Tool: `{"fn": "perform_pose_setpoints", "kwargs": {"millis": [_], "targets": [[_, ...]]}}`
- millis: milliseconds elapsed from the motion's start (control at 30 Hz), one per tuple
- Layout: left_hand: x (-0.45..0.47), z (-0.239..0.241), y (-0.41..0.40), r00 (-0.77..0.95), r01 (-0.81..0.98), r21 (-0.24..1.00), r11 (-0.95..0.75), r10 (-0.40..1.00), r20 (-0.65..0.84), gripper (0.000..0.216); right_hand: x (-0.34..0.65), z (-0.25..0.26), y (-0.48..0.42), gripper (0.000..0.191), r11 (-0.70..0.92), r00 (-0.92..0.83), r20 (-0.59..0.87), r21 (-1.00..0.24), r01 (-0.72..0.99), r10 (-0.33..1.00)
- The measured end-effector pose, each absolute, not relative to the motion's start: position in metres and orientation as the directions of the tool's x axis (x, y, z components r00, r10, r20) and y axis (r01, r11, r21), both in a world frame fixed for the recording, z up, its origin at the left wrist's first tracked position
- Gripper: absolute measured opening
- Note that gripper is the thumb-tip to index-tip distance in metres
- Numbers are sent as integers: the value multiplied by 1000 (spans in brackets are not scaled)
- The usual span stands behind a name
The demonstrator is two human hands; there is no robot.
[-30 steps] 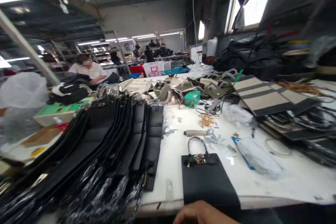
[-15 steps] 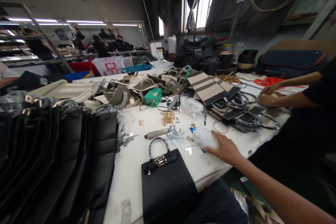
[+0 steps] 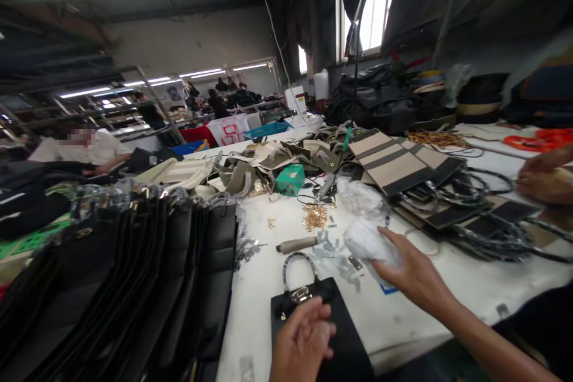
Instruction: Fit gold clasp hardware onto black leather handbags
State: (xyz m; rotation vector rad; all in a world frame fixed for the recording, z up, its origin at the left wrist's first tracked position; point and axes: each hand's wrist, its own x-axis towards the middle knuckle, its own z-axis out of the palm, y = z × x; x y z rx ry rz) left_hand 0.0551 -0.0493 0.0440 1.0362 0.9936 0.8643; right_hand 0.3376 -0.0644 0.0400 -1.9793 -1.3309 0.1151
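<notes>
My right hand grips a crumpled, translucent white plastic bag between thumb and fingers, just over the white table. In front of me my left hand hovers over a black handbag, fingers loosely curled and apart, with nothing seen in them. The handbag has a gold clasp and a round handle wrapped in clear film. My left hand hides part of its front. Beside the plastic bag lie flat grey strips and a blue-edged piece.
Black bag bodies stand in a dense row at left. Small gold fittings, a grey-brown handled tool and a green box are on the table. Beige-and-black panels pile up at right, near a co-worker's hands.
My left hand has come into view over the handbag. My right hand still holds the plastic bag, now lifted off the blue-edged piece. The camera view has swung left.
</notes>
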Motion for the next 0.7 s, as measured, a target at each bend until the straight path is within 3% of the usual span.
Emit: {"fn": "perform_pose_setpoints", "kwargs": {"millis": [67, 167, 267, 367, 467, 600, 700], "targets": [[72, 53, -20, 374, -220, 922, 319, 900, -222, 66, 306, 55, -40, 66, -53, 395, 399, -646, 762, 827], [86, 62, 30, 418, -372, 871, 321, 896, -152, 59, 247, 69, 4, 71, 132, 288, 470, -677, 724, 834], [80, 57, 83, 205, -525, 818, 234, 968, -145, 52, 200, 70, 44, 73, 239, 187, 404, -789, 566, 895], [61, 40, 130, 47, -572, 793, 210, 974, -224, 51, 183, 62, 82, 70, 195, 110, 224, -954, 226, 968], [48, 25, 164, 116, -626, 741, 244, 968, -220, 54, 187, 50, 124, 56, 86, 76, 85, -996, -12, 993], [53, 11, 198, 115, -658, 724, 207, 978, -174, 53, 197, 42, 176, 37, 47, -12, 48, -998, -36, 999], [58, 2, 219, 87, -655, 736, 169, 985, -148, 52, 200, 40, 202, 33, 26, -39, 28, -998, -64, 999]]}}
